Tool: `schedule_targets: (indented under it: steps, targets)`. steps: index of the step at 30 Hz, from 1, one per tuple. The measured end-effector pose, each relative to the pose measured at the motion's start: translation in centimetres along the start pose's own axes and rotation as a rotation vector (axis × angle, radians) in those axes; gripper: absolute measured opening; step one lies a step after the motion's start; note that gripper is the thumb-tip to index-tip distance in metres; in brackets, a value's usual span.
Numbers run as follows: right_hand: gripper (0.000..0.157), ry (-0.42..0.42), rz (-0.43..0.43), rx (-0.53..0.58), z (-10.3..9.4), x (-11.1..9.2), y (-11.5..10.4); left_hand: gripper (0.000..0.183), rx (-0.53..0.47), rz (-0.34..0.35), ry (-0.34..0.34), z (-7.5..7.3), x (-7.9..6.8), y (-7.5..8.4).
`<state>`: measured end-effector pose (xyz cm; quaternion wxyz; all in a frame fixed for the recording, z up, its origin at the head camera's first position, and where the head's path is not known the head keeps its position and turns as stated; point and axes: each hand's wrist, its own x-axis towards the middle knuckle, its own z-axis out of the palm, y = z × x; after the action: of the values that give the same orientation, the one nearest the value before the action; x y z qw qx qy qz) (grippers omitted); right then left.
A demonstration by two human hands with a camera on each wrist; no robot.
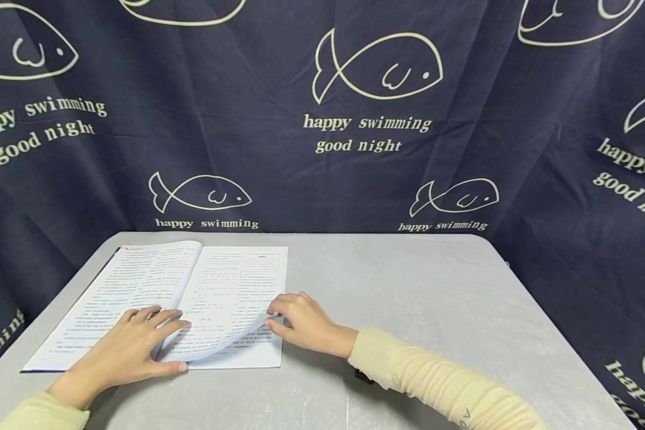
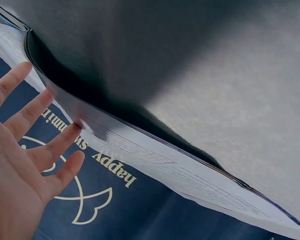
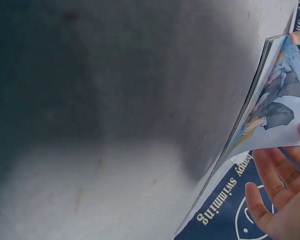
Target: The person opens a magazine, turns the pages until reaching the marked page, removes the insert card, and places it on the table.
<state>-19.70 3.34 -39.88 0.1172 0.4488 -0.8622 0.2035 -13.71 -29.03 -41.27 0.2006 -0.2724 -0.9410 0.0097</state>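
A book (image 1: 129, 286) of printed text lies spread on the left part of the table. My left hand (image 1: 134, 343) rests across its lower left page near the centre fold, fingers spread and thumb at the bottom edge. At the right page's edge, my right hand (image 1: 309, 325) pinches a page (image 1: 223, 319) between thumb and fingers. That page's lower corner curls up, with more text beneath. The right wrist view shows a coloured illustration (image 3: 275, 105) on the lifted sheet, and some right-hand fingers (image 3: 277, 175) extended below it.
The grey table (image 1: 408, 298) extends to the right of the book. A dark blue curtain (image 1: 279, 119) with fish outlines and lettering hangs behind and at the sides. A small black object (image 1: 363, 376) shows under the right sleeve.
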Motion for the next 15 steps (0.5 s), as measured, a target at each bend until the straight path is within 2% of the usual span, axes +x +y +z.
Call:
schedule_targets:
  steps: [15]
  targets:
    - [0.017, -0.004, 0.037, 0.037, -0.22, -0.19, 0.13, 0.053, 0.011, -0.016, -0.010, 0.01, 0.14, -0.11]
